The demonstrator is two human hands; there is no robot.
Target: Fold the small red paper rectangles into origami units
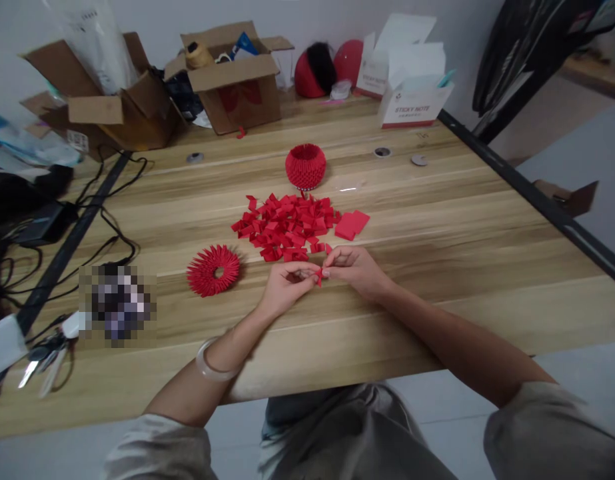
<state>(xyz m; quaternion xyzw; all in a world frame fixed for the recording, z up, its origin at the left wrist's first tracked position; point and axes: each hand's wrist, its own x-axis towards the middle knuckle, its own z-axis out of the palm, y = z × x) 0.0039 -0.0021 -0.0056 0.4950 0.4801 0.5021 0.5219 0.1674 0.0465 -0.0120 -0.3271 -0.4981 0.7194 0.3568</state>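
Between my fingertips is a small folded red paper piece (pixel 319 276). My left hand (pixel 289 283) pinches it from the left, and my right hand (pixel 356 270) pinches it from the right. Just beyond my hands lies a pile of folded red paper pieces (pixel 286 223). Beside the pile, to the right, are flat red paper sheets (pixel 352 225). A spiky red paper ring (pixel 213 271) rests on the table left of my left hand. Behind the pile stands a round red paper bowl (pixel 306 167) built of many folded pieces.
Open cardboard boxes (pixel 237 90) stand along the back of the wooden table (pixel 437 220). White sticky note boxes (pixel 410 100) are at the back right. Black cables (pixel 100 200) and scissors (pixel 52 367) lie on the left, near a blurred-out patch.
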